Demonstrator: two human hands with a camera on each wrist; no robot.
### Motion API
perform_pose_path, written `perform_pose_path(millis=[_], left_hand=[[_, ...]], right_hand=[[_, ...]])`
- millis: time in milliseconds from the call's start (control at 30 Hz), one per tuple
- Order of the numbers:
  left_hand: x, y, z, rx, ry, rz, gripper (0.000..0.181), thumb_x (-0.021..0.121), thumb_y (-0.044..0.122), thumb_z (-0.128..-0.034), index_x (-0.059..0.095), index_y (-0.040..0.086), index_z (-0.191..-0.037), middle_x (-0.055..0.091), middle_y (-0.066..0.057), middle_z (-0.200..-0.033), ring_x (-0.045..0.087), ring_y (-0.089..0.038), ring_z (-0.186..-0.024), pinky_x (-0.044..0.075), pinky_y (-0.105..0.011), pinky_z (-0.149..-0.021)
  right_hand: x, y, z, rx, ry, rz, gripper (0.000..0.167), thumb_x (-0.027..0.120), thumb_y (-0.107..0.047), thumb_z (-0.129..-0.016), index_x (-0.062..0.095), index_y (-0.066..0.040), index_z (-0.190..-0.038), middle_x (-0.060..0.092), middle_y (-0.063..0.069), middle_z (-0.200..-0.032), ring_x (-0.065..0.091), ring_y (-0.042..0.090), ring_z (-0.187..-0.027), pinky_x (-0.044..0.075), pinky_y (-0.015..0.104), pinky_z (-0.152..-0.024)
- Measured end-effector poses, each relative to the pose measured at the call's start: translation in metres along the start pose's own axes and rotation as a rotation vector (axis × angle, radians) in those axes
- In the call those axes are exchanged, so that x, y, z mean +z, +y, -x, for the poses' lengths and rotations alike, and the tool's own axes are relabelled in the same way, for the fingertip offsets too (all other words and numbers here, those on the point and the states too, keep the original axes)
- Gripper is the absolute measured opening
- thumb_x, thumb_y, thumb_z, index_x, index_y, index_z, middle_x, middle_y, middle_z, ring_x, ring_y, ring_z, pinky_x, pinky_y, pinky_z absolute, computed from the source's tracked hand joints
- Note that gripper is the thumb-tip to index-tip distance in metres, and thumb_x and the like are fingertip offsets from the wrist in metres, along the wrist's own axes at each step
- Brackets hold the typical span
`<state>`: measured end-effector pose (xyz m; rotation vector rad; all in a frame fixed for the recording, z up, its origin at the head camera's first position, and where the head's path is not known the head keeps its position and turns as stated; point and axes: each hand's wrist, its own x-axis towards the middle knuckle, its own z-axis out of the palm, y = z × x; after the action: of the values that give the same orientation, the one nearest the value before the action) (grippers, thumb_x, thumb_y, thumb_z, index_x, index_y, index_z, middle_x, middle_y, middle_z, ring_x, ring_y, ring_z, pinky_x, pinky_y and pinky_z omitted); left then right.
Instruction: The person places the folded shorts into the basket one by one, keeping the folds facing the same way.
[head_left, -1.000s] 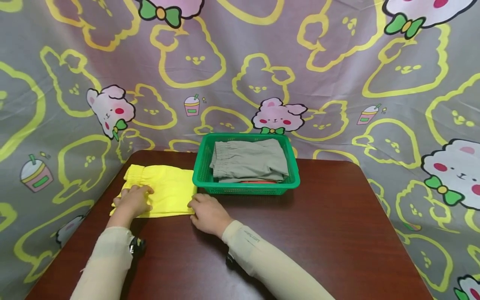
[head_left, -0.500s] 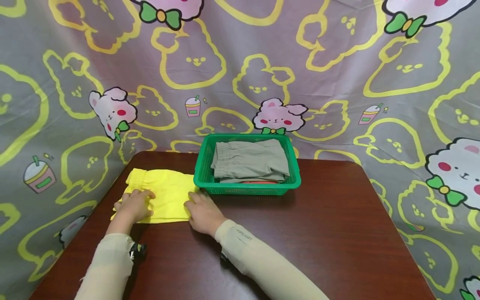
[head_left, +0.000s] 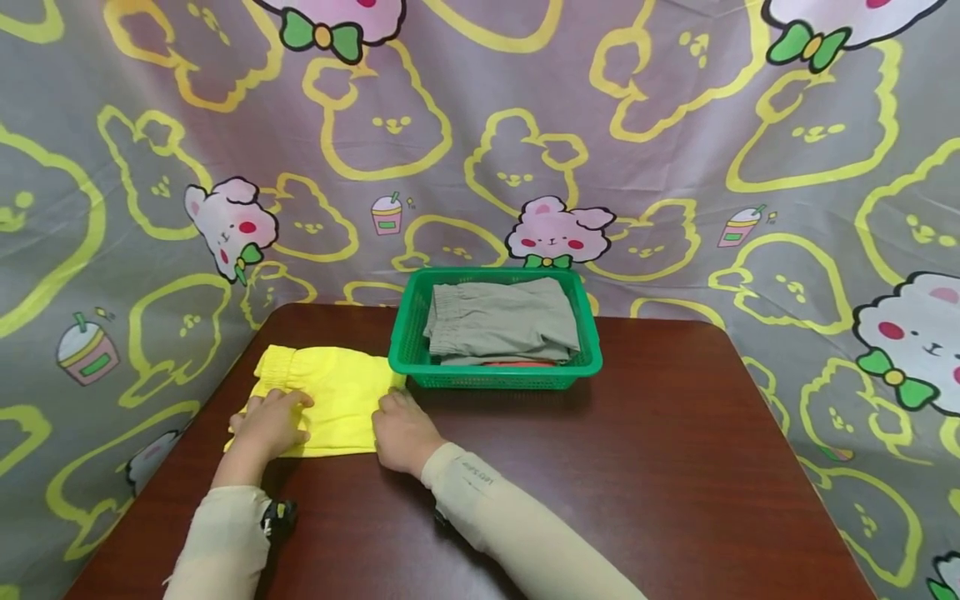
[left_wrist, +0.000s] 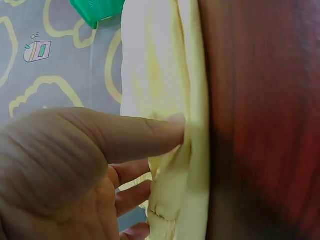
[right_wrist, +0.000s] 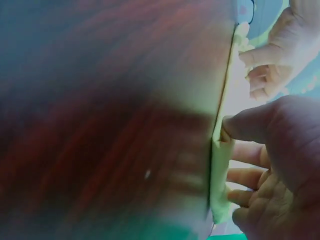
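Folded yellow shorts (head_left: 339,396) with a gathered elastic waistband lie at the left of the table. My left hand (head_left: 268,423) rests on their left part, fingers spread. In the left wrist view its thumb (left_wrist: 150,136) presses into the cloth. My right hand (head_left: 407,429) pinches the right edge of the shorts near the front corner; its fingertips are hidden in the head view. The right wrist view shows that thumb (right_wrist: 247,125) and several fingers against the fabric. Just behind the right hand stands a green basket (head_left: 491,372), holding folded grey pants (head_left: 502,321).
Below the grey pants shows a strip of red cloth (head_left: 521,363). Dark brown tabletop (head_left: 637,450) extends in front and to the right of the basket. A patterned curtain (head_left: 667,183) hangs behind and along both sides of the table.
The yellow shorts have slid slightly toward me, along with both hands. My right hand has shifted a little left and its fingers have curled more at the edge. The basket stays put.
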<state>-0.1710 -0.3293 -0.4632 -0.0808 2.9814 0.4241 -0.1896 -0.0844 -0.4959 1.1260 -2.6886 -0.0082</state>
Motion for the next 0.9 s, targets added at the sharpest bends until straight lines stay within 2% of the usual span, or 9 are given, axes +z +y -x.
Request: perform_pose_path(millis=[100, 233, 433, 700, 900], left_hand=[[-0.002, 0.001, -0.001, -0.001, -0.008, -0.008, 0.053, 0.082, 0.016, -0.0814, 0.062, 0.011, -0.131, 0.049, -0.028, -0.131, 0.036, -0.057, -0.117, 0.029, -0.075, -0.086], [-0.004, 0.002, -0.002, -0.005, -0.014, -0.023, 0.053, 0.082, 0.014, -0.0816, 0.062, 0.011, -0.131, 0.049, -0.028, -0.131, 0.037, -0.056, -0.117, 0.029, -0.075, -0.086], [-0.002, 0.003, 0.001, 0.010, -0.019, -0.019, 0.052, 0.081, 0.016, -0.0847, 0.061, 0.011, -0.133, 0.049, -0.029, -0.133, 0.036, -0.057, -0.119, 0.026, -0.077, -0.091], [0.006, -0.005, 0.016, 0.010, 0.007, 0.007, 0.055, 0.079, 0.023, -0.0861, 0.061, 0.013, -0.136, 0.049, -0.028, -0.135, 0.035, -0.056, -0.119, 0.023, -0.078, -0.091], [0.011, 0.005, 0.031, -0.007, 0.022, 0.025, 0.055, 0.074, 0.024, -0.0893, 0.057, 0.012, -0.140, 0.046, -0.030, -0.140, 0.032, -0.060, -0.125, 0.018, -0.080, -0.098]], right_hand=[[-0.002, -0.001, -0.002, 0.006, -0.057, -0.050, 0.010, 0.063, -0.025, -0.096, 0.069, -0.017, -0.093, 0.056, -0.003, -0.101, 0.054, 0.015, -0.106, 0.049, 0.025, -0.097], [-0.003, 0.000, -0.007, 0.030, -0.121, -0.115, 0.009, 0.065, -0.026, -0.095, 0.067, -0.017, -0.097, 0.053, -0.003, -0.102, 0.054, 0.012, -0.096, 0.053, 0.020, -0.075], [-0.004, 0.002, -0.010, 0.042, -0.167, -0.100, 0.014, 0.071, -0.030, -0.091, 0.068, -0.019, -0.098, 0.054, -0.004, -0.104, 0.054, 0.013, -0.094, 0.053, 0.023, -0.073], [-0.012, -0.004, -0.003, 0.097, -0.213, -0.135, 0.019, 0.074, -0.033, -0.090, 0.069, -0.019, -0.101, 0.055, -0.007, -0.109, 0.054, 0.011, -0.098, 0.055, 0.026, -0.071], [-0.011, -0.002, 0.003, 0.064, -0.187, -0.118, 0.021, 0.075, -0.031, -0.088, 0.068, -0.017, -0.103, 0.054, -0.006, -0.108, 0.053, 0.012, -0.097, 0.054, 0.023, -0.071]])
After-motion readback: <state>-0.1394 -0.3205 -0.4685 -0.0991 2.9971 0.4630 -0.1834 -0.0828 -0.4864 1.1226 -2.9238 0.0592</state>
